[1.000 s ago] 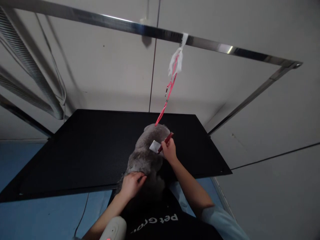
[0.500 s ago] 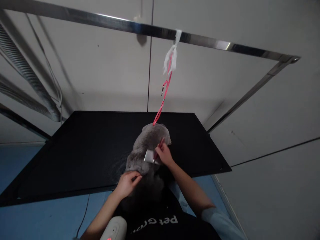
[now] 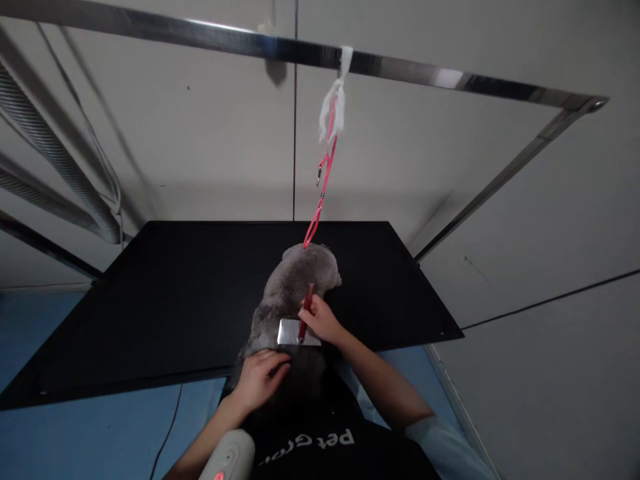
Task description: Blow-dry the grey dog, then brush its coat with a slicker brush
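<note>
A small grey fluffy dog (image 3: 293,287) stands on the black grooming table (image 3: 165,300), its head away from me. My right hand (image 3: 320,320) grips the red handle of a slicker brush (image 3: 295,331), whose silver pad lies on the dog's lower back. My left hand (image 3: 260,380) rests on the dog's rear near the table's front edge, fingers curled into the fur. A pink leash (image 3: 323,180) runs from the dog's neck up to the metal bar (image 3: 400,70), where white cloth is tied.
A white dryer nozzle (image 3: 227,457) with a red light sits under my left arm. Ribbed hoses (image 3: 55,167) hang at the left wall. A slanted metal post (image 3: 500,177) stands at the right. Blue floor shows below the table.
My right hand has drawn the brush from the dog's shoulders back to its lower back. My left hand has stayed on the dog's rear.
</note>
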{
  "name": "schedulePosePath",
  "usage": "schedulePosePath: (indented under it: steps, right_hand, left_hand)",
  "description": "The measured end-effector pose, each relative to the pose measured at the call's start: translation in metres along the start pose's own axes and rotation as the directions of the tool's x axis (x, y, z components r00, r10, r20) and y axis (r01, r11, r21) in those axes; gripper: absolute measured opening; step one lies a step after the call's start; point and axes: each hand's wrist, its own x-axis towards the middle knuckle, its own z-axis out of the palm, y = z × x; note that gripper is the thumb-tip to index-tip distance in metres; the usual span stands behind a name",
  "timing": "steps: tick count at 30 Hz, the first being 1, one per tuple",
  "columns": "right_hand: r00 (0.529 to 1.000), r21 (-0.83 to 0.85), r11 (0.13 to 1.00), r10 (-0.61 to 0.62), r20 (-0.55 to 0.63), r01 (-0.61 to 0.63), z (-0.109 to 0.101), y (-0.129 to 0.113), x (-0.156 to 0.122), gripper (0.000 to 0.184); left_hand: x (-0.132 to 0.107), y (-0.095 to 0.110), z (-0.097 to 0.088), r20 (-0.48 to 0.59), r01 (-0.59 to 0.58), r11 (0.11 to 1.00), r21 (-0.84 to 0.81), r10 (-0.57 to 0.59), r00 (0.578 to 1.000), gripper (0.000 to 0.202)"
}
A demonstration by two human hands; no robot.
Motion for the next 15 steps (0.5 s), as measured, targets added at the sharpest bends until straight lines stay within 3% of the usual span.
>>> schedulePosePath:
  steps: [1,4,5,9,10,13,15]
  right_hand:
    - [0.999,-0.009,1.000,0.015,0.032,-0.015,0.001,-0.001,0.000,0.021]
    - [0.987,-0.010,1.000,0.017,-0.160,-0.019,0.004,-0.002,-0.001,0.022]
    - [0.986,-0.009,1.000,0.008,-0.166,-0.009,0.006,-0.002,-0.003,0.023]
    - [0.995,-0.032,0.999,0.036,0.092,-0.033,0.013,-0.002,-0.010,0.022]
    - [0.998,-0.038,0.999,0.035,0.058,-0.033,0.013,-0.003,-0.011,0.021]
    - [0.968,-0.030,0.999,-0.046,-0.245,0.040,0.010,-0.008,-0.012,0.025]
    - [0.979,-0.023,0.998,-0.065,-0.196,0.062,0.010,-0.009,-0.014,0.027]
  left_hand:
    - [-0.002,0.005,0.003,0.003,-0.038,0.999,0.007,0.038,0.999,0.017]
    - [-0.006,0.014,0.012,-0.029,-0.087,0.996,0.031,0.088,0.996,0.016]
    - [-0.008,0.014,0.014,-0.047,-0.086,0.995,0.046,0.088,0.995,0.017]
    - [-0.012,0.011,0.019,-0.095,-0.071,0.993,0.096,0.080,0.992,0.018]
    - [-0.012,0.011,0.019,-0.112,-0.068,0.993,0.093,0.078,0.991,0.019]
    - [-0.010,0.010,0.018,-0.150,-0.065,0.996,0.067,0.075,0.986,0.019]
    - [-0.009,0.009,0.017,-0.146,-0.070,0.996,0.058,0.078,0.986,0.018]
